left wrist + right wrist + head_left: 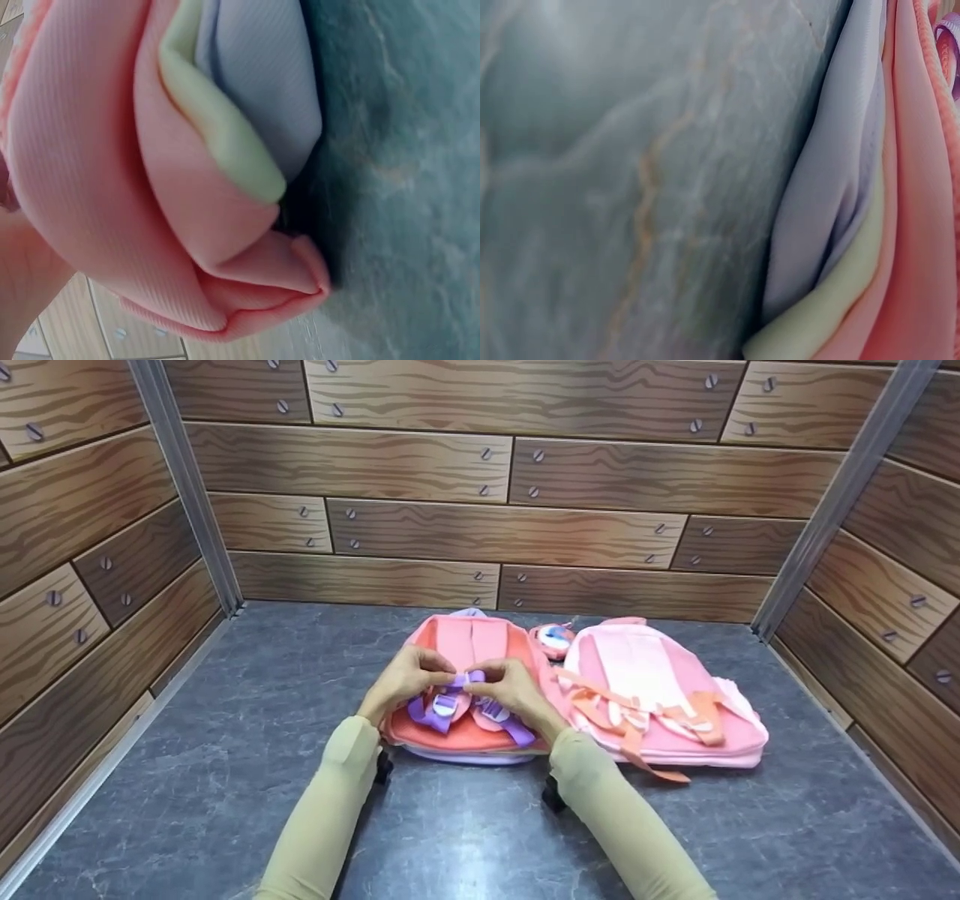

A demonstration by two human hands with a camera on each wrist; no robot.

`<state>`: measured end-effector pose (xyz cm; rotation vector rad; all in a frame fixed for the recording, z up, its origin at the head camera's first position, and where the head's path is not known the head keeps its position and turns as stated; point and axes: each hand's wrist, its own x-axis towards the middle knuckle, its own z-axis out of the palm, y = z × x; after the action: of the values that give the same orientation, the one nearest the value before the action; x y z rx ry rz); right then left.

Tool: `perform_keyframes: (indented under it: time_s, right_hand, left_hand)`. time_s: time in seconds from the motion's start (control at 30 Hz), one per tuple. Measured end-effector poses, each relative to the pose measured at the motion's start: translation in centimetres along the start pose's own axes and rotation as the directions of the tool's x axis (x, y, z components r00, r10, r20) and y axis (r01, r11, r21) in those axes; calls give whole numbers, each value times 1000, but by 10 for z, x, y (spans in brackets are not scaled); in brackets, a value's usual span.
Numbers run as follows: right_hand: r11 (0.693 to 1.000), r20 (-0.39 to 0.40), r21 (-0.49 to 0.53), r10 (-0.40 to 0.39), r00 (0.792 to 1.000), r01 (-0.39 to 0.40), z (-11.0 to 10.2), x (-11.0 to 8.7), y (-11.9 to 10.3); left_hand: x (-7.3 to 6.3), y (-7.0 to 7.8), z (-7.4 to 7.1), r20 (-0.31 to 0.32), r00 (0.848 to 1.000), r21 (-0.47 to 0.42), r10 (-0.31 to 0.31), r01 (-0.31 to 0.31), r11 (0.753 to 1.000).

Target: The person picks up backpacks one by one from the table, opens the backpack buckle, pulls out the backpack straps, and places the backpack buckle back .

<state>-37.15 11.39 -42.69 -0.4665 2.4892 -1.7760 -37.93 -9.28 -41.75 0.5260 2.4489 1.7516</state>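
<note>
A coral backpack (491, 639) lies with its strap side up on the dark marbled tabletop. My left hand (405, 681) pinches a purple strap (466, 680) above the backpack's middle. From the other side my right hand (516, 690) pinches the same strap, the two sets of fingertips close together. Below them lie two more purple webbing lengths with pale adjuster buckles (444, 705). In the left wrist view, coral, pale green and lavender cloth (262, 82) fills the middle; the fingers are hidden there. The right wrist view shows the same layered side (922, 187), with no hand visible.
A pink backpack (679, 660) with orange straps (634, 739) lies just to the right, against the coral one. Between their tops sits a small round item (555, 640) with a picture on it. Wood-patterned panels (420, 465) stand round the tabletop (465, 825).
</note>
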Motion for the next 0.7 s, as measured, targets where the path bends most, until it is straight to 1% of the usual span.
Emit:
perform_keyframes:
  time_s: [0.13,0.2,0.33,0.43,0.57,0.7]
  right_hand:
    - [1000,1,-17,-23,1000,23,-1,0,-2]
    - [999,2,-26,-29,1000,29,-1,0,-2]
    - [999,-3,-44,-24,1000,24,0,0,-1]
    - [999,-11,-49,-20,1000,20,2,1,0]
    - [997,-14,-67,-27,1000,26,3,1,1]
    - [995,-9,-85,-50,999,49,3,1,1]
  left_hand:
    - [2,1,3,-3,1000,-16,27,-27,1000]
    - [3,1,5,-2,999,-6,36,-36,999]
    - [3,-1,8,-11,1000,27,29,-28,999]
    - [3,-2,10,-14,1000,26,23,-23,999]
    - [3,-2,11,2,1000,7,24,-24,1000]
    - [3,-2,8,25,999,26,48,-49,998]
